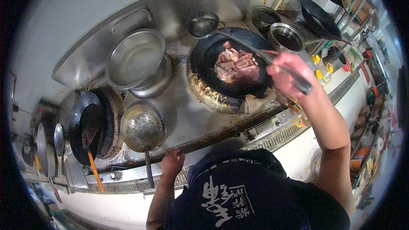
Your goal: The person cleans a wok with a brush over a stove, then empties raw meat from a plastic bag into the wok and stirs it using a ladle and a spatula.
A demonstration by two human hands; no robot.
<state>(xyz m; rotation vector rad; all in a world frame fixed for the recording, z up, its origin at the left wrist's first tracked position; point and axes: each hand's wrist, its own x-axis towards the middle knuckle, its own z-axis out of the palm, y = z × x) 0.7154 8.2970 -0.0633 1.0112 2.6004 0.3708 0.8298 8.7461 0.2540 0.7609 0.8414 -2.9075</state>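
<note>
My right hand [289,73] is shut on the handle of a long metal ladle [204,27], whose bowl hangs at the far left rim of a black wok [214,54]. Sliced reddish-brown meat [238,64] lies in the middle of the wok, which sits on the stove. A crumpled cloth [260,100] lies at the wok's near right edge. My left hand [172,163] rests at the front edge of the stove, near the handle of a round perforated strainer [142,128]; whether it grips the edge is not plain.
A large steel basin [137,59] stands left of the wok. Farther left, a second wok [84,127] holds a utensil with an orange handle [96,172]. Pots with dark liquid [287,38] and bottles with yellow caps [318,74] stand at the right.
</note>
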